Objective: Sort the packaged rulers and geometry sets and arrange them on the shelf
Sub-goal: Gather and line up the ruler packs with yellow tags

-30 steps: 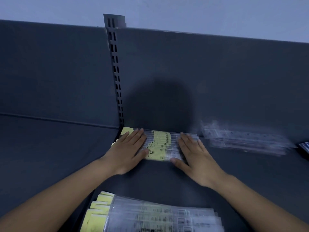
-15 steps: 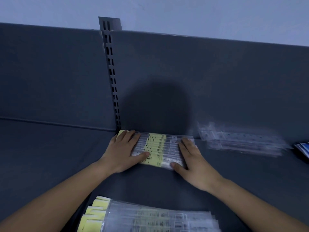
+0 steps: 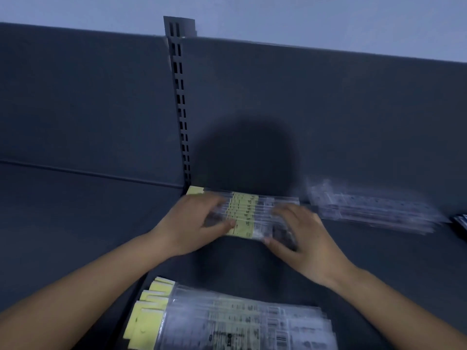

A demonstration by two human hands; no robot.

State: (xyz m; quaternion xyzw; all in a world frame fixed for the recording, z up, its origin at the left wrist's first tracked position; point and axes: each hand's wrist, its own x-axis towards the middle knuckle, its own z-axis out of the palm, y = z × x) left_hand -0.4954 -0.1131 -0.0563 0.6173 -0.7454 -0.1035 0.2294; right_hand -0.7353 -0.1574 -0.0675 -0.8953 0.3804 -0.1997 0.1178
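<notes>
One stack of packed rulers (image 3: pixel 243 214), lying at the back of the shelf (image 3: pixel 75 223), just beside the slotted post (image 3: pixel 180 109). Held at both ends by two hands: left hand (image 3: pixel 192 223) on the left end, right hand (image 3: pixel 302 236) on the right, fingers bent over the top, thumbs at the front edge, all blurred. Two more piles: front pile (image 3: pixel 227 322) with yellow tabs fanned out, right pile (image 3: pixel 374 210) blurred. Single packets impossible to count. One dark thing (image 3: pixel 461 223) at the far right edge.
</notes>
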